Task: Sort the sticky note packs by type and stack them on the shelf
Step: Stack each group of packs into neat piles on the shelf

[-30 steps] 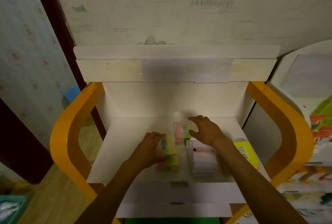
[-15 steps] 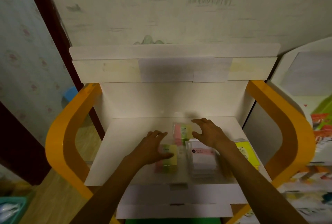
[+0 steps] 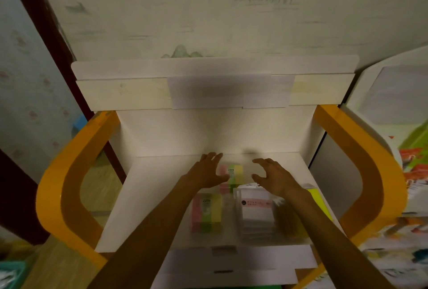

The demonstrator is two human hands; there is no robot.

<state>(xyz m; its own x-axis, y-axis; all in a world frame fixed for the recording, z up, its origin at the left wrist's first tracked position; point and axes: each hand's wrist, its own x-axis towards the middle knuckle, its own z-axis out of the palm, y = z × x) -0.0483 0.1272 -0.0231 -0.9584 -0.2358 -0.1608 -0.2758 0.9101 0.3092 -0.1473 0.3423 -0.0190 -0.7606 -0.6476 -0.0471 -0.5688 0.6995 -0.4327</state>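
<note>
On the white shelf (image 3: 148, 196) lie several sticky note packs. A pink, green and yellow pack (image 3: 234, 174) sits toward the back, between my two hands. My left hand (image 3: 207, 173) is at its left side and my right hand (image 3: 273, 176) at its right, both with fingers spread and holding nothing. A second pink, green and yellow stack (image 3: 206, 212) lies nearer the front, apart from my hands. To its right is a stack of white packs with a pink band (image 3: 256, 212). A yellow pack (image 3: 318, 200) shows past my right forearm, partly hidden.
The shelf has orange curved side panels (image 3: 69, 173) and a white back wall (image 3: 208, 131). A lower white tier (image 3: 231, 263) juts out at the front. Another display with colourful prints (image 3: 407, 173) stands at the right. Wallpapered wall behind.
My left hand let go of the front multicolour stack and moved back to the rear pack. My right hand shifted slightly right and opened beside that pack.
</note>
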